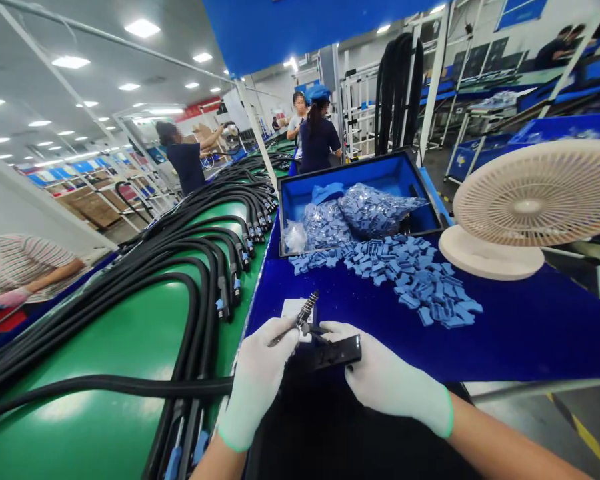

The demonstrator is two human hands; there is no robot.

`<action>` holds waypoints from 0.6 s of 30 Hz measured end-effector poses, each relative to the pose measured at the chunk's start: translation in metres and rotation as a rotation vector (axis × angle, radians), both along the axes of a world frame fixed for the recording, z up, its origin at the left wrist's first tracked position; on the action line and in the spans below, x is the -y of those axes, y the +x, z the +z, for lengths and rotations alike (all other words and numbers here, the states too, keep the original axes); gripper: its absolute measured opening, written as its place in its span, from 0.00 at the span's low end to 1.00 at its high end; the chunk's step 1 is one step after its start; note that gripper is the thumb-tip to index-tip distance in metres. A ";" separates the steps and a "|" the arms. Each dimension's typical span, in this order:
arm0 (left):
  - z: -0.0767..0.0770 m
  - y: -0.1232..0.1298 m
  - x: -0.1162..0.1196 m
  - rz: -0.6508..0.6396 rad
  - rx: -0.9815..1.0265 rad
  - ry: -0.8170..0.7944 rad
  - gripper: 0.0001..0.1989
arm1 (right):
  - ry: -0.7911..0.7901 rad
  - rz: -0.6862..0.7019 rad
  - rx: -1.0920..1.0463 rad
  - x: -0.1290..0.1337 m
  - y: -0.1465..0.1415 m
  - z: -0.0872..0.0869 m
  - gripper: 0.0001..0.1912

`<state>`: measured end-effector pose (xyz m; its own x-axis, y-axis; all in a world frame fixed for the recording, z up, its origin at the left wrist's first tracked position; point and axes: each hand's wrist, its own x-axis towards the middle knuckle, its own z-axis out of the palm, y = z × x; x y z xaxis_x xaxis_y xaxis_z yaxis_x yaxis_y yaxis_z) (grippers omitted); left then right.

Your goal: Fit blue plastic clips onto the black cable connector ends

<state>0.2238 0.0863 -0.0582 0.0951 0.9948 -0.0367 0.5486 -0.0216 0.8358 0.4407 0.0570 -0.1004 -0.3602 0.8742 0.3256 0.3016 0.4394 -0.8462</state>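
My left hand [263, 373], in a white glove, is closed on a dark fitting with a ribbed, spring-like tip [309, 308] pointing up and away. A black corrugated hose [145, 385] runs in from the left and disappears behind this hand; whether it joins the fitting is hidden. My right hand [380, 373], also gloved, grips a black rectangular plastic piece [343, 352] beside the fitting. The two parts come close together between my fingers, but I cannot tell if they are joined. Beneath them lies a white paper [291, 308] on the blue table [520, 327].
Blue plastic clips [405, 267] spill from a blue bin [360, 175] holding bagged clips [375, 210]. A beige fan [527, 207] stands to the right. Black hoses [170, 263] cover the green conveyor [125, 327] at left. Co-workers [185, 157] stand along the line.
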 end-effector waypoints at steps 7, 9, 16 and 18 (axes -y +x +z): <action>-0.007 0.001 0.002 -0.074 -0.053 0.093 0.12 | -0.122 -0.022 0.062 0.002 0.004 -0.006 0.25; -0.004 -0.001 -0.004 -0.133 -0.039 0.040 0.14 | -0.153 -0.057 0.104 0.000 0.005 -0.009 0.18; 0.013 0.015 -0.052 -0.350 -0.027 -0.090 0.22 | -0.159 -0.162 0.268 -0.005 0.002 -0.015 0.08; 0.011 0.022 -0.061 -0.358 -0.021 -0.104 0.20 | -0.184 -0.208 0.250 -0.006 0.002 -0.012 0.10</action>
<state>0.2459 0.1468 -0.0471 0.4344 0.8895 -0.1416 0.5388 -0.1307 0.8322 0.4429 0.0634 -0.1125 -0.2171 0.9729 0.0800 0.5760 0.1939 -0.7941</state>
